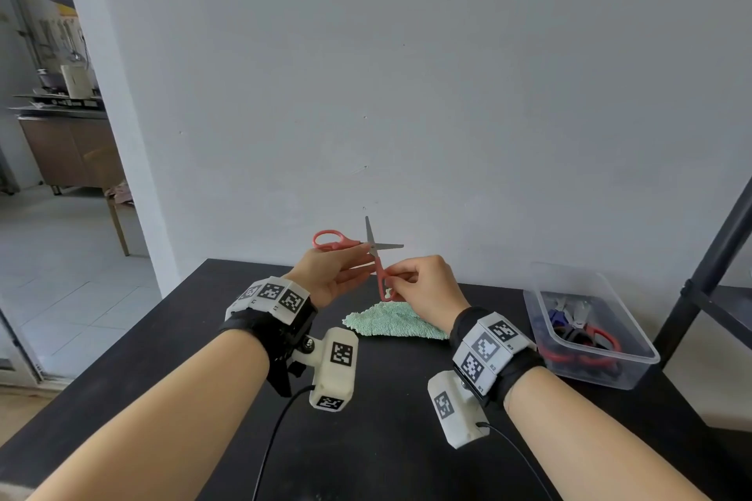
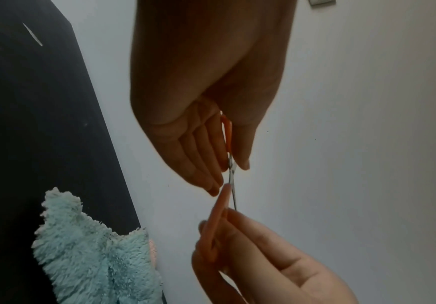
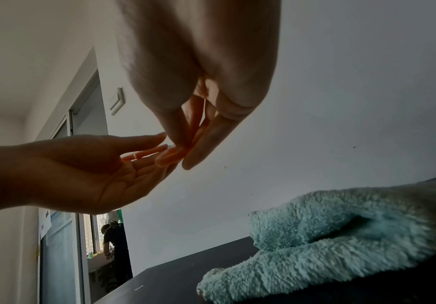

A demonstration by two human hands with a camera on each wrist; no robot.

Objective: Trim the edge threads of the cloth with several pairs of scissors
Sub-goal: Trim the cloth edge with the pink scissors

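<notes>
Coral-handled scissors are held up in the air over the far side of the table, their blades spread wide apart. My left hand pinches one handle shank close to the pivot, thumb against nearly straight fingers. My right hand pinches the other handle loop, which hangs downward. The handle shows orange between the left thumb and fingers. A fluffy mint-green cloth lies crumpled on the black table just below both hands, touched by neither.
A clear plastic box with several more pairs of scissors stands at the table's right. A black shelf frame rises beyond it. The white wall is close behind the table. An open doorway is at the left.
</notes>
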